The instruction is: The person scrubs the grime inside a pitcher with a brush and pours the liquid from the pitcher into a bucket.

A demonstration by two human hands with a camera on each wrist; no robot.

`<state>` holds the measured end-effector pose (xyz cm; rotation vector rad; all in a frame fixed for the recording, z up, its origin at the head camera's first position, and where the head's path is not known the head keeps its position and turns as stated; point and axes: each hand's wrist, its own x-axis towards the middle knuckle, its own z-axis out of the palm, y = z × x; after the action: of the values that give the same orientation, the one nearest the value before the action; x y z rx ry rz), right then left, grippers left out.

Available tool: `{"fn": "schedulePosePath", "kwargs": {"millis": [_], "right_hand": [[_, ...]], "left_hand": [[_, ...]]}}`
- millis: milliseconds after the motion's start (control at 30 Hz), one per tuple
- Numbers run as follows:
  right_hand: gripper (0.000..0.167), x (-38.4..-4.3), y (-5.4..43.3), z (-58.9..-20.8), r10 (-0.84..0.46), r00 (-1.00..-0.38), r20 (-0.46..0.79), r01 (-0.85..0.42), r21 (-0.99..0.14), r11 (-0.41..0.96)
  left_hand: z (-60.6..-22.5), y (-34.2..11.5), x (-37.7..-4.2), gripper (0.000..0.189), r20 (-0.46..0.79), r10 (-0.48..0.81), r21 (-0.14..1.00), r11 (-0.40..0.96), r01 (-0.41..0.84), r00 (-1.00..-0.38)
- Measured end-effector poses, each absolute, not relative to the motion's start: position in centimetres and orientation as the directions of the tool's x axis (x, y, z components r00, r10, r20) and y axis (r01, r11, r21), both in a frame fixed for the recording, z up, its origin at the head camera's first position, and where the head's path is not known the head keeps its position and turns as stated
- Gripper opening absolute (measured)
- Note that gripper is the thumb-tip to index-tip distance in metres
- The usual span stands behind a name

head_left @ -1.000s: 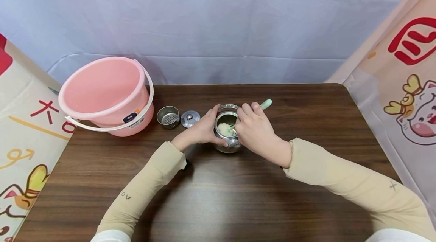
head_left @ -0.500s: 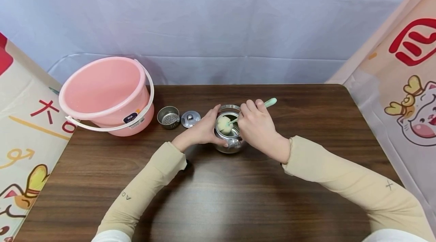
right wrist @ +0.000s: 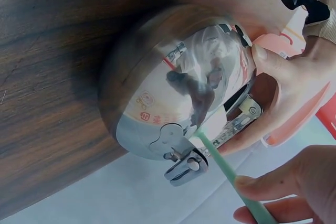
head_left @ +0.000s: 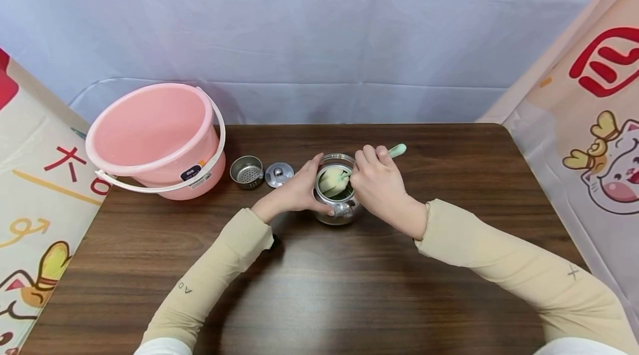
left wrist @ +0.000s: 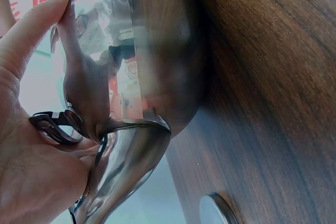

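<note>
At the middle of the dark wooden table (head_left: 319, 288), we see a shiny steel kettle (head_left: 335, 208) standing upright with its mouth open. The left hand (head_left: 298, 193) cups its left side, thumb and fingers curled round the metal body, and the left wrist view shows the palm against the kettle by its hinged handle bracket. The right hand (head_left: 378, 186) pinches the pale green handle of a sponge brush (head_left: 331, 180), whose cream sponge head sits inside the kettle's mouth. Just left of the kettle, apart from it, lie a small round lid (head_left: 278, 173) and a metal strainer cup (head_left: 247, 171). Farther left, toward the back edge, stands a pink bucket (head_left: 155, 138) with a white bail handle.
</note>
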<state>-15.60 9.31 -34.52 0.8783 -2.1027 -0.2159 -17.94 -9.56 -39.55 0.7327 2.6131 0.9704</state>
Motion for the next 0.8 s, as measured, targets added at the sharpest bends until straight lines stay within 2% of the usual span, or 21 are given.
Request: {"fn": "schedulePosePath", "kwargs": {"millis": [433, 700, 800], "right_hand": [[0.034, -15.1, 9.7, -34.1, -0.649, -0.420, 0.634, -0.510, 0.427, 0.747], [0.017, -14.8, 10.4, -33.8, -0.632, -0.450, 0.631, -0.543, 0.369, 0.754], [0.019, -14.8, 10.6, -33.6, -0.622, -0.474, 0.623, -0.558, 0.333, 0.760]], "left_hand": [[-39.6, -9.6, -17.9, 0.121, -0.048, 0.544, 0.672, 0.638, 0.376, -0.838], [-39.6, -9.5, -17.9, 0.121, -0.061, 0.537, 0.667, 0.649, 0.366, -0.841], [-39.6, -9.5, -17.9, 0.121, -0.061, 0.536, 0.664, 0.652, 0.366, -0.842]]}}
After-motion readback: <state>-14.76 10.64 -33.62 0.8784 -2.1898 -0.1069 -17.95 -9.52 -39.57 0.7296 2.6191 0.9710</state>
